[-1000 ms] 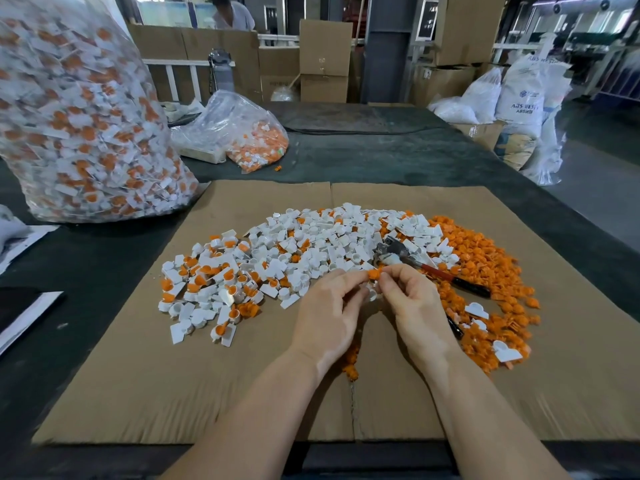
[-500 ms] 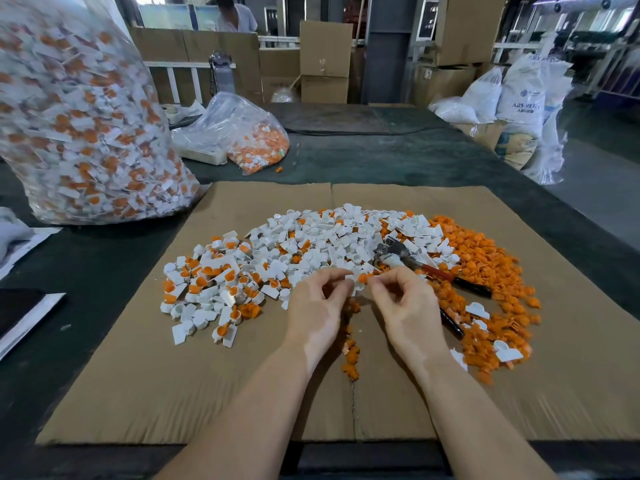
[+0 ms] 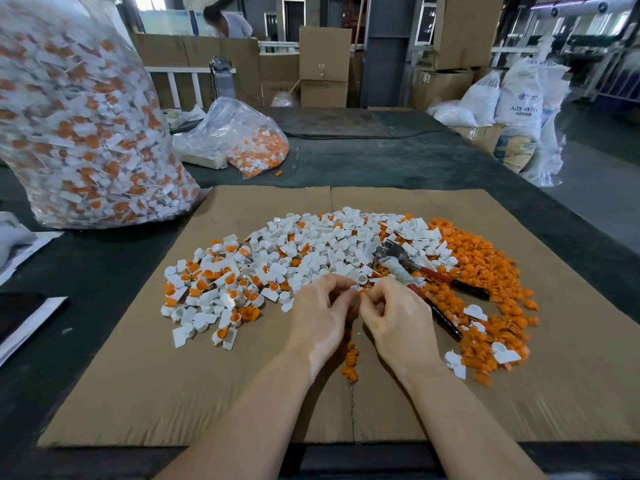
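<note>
A small white-and-orange piece [image 3: 360, 291] is pinched between the curled fingertips of the left hand [image 3: 322, 320] and right hand [image 3: 398, 320], at the near edge of the white caps [image 3: 311, 251] heaped on the cardboard sheet [image 3: 138, 393]. A large clear bag [image 3: 79, 133] at far left is full of white-and-orange parts. A smaller clear bag [image 3: 242, 136] behind holds mostly orange ones.

- Single view, worn on the person's head, facing forward and down over the counter [image 3: 381, 161].
- Close in: the left hand [image 3: 322, 317] and right hand [image 3: 398, 320] sit mid-picture, forearms entering from the bottom edge.
- Wide angle: the cardboard sheet [image 3: 138, 375] fills the lower half.
</note>
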Tool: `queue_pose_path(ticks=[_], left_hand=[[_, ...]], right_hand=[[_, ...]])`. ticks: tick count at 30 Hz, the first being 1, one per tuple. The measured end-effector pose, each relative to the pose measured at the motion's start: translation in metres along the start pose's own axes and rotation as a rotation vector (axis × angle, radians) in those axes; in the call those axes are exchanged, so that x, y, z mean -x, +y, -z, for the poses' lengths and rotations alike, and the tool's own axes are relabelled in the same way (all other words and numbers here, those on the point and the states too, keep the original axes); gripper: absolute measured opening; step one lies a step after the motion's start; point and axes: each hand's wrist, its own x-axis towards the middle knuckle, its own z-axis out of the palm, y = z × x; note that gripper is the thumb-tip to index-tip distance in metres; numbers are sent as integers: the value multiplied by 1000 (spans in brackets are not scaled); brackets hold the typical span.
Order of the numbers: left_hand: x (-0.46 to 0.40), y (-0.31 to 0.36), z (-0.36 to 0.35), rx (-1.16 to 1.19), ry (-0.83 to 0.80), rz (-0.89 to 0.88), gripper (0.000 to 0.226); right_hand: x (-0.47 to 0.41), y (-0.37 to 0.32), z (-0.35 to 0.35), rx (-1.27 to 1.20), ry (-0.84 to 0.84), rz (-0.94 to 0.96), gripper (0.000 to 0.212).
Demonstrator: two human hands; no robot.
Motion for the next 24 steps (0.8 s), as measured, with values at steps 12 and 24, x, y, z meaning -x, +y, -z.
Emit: queue_pose_path(ticks=[12,24], left_hand=[[-3,-1,4,112,41,82,13],[-2,1,5,91,18,63,9]], right_hand=[[-4,0,6,-292,-40,-1,28],[-5,1,6,-246,-43,54,24]])
